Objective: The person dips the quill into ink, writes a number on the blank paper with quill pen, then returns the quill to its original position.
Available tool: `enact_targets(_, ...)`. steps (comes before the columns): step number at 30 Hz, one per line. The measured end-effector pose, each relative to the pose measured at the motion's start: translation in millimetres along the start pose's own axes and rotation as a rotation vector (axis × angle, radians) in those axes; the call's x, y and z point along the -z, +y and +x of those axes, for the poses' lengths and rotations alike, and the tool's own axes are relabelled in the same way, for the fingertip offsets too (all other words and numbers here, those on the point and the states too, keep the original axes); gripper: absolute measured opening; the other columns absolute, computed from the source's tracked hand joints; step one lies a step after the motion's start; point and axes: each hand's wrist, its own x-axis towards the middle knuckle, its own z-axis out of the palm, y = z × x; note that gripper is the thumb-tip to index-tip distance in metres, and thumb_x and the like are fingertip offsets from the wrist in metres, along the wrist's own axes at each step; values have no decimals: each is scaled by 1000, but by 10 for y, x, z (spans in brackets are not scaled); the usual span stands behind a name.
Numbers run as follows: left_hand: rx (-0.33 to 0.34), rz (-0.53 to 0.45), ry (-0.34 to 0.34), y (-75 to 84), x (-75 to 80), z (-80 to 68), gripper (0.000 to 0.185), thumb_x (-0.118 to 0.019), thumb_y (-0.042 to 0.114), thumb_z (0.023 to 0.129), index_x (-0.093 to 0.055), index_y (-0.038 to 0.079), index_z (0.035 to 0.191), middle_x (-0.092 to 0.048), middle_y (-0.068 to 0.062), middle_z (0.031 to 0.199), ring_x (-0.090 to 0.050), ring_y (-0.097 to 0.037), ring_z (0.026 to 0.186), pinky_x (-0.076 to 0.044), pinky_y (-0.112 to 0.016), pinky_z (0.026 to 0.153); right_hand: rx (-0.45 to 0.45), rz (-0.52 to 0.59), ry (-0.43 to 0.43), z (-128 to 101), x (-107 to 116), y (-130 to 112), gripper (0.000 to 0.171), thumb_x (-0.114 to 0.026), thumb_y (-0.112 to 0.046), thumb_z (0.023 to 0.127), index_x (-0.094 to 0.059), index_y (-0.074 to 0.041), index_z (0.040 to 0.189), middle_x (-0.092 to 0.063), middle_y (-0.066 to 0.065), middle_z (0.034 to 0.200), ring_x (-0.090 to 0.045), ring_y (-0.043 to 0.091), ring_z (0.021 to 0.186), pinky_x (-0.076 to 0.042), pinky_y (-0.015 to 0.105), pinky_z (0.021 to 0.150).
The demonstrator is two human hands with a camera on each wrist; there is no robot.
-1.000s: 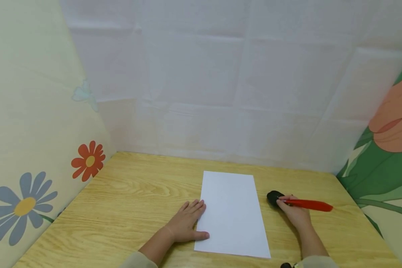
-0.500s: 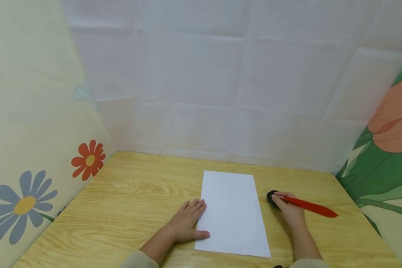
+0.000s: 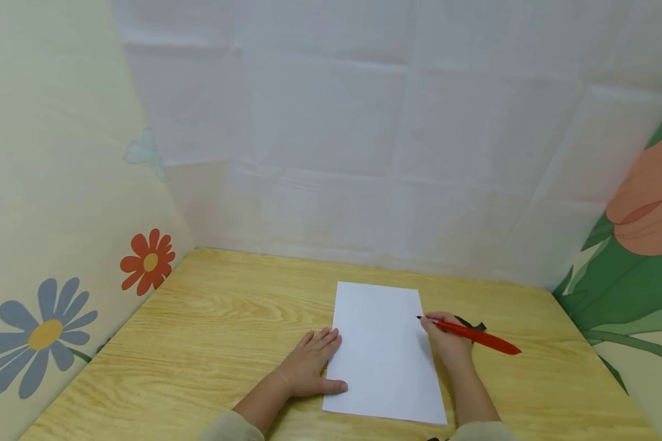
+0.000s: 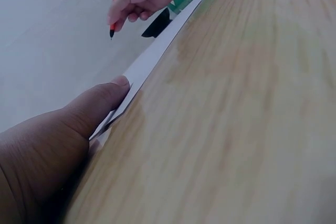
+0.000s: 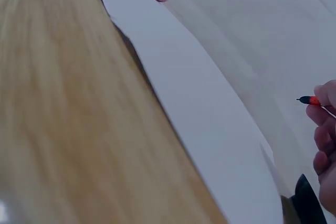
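A white sheet of paper (image 3: 383,361) lies on the wooden table, long side running away from me. My left hand (image 3: 308,369) rests on its left edge, fingers spread, the thumb (image 4: 107,95) on the paper. My right hand (image 3: 451,346) pinches a red quill-shaped pen (image 3: 482,338) above the sheet's right edge. Its dark tip (image 5: 304,99) points left, raised off the paper in both wrist views. Behind the right hand is a black stand (image 3: 479,326), mostly hidden in the head view; part of the black stand (image 5: 307,203) shows at the right wrist view's bottom.
The wood-grain table (image 3: 226,318) extends on both sides of the paper. A white cloth wall (image 3: 331,135) closes off the back. Flower-printed panels stand at the left (image 3: 77,184) and right (image 3: 640,294). A small dark thing (image 3: 433,438) shows beside the right sleeve.
My right hand has moved left with the red quill pen, away from the black stand, and the tip now hangs at the paper's right edge. The left hand stays put.
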Motion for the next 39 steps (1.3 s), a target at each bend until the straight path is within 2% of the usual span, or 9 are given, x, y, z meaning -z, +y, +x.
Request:
enact_targets(6,4,5,-2,6,1,2,96,-59,67,84,-32,5,153,-27,-9,162,-20,-29,152,-13,-53,124,3,56,-4,33,-155,-7,32,-78,-22,83,-72,-2,107,-64,-16,75,-51,8,72,-42,21,64)
enact_targets(15,8,5,-5,32,9,-3,97,-59,68,84,-32,6,153,-26,-9,162,-21,-29,152,-14,-52,124,0,20,17,151,-346,9,27,-76,-22,84,-73,-3,103,-68,-11,78,-53,10,77,-43,20,67)
enact_targets(25,-7,-2,5,30,6,-23,97,-58,69,84,-33,5,152,-28,-10,162,-21,-31,151,-14,-54,123,-45,98,42,253,-487,38,25,-76,-21,84,-72,-3,101,-66,-11,75,-54,9,76,-45,18,67)
enact_targets(32,4,10,-4,48,25,-26,97,-58,68,84,-32,5,153,-27,-9,162,-21,-30,151,-14,-53,124,-61,105,30,324,-543,42,26,-75,-21,84,-71,-2,101,-68,-6,81,-55,13,77,-46,20,68)
enact_targets(39,-2,18,2,55,26,-35,97,-59,68,84,-32,5,153,-27,-9,162,-21,-30,151,-15,-53,123,-108,104,17,354,-582,6,27,-76,-22,84,-71,-3,103,-71,3,92,-60,22,89,-48,17,72)
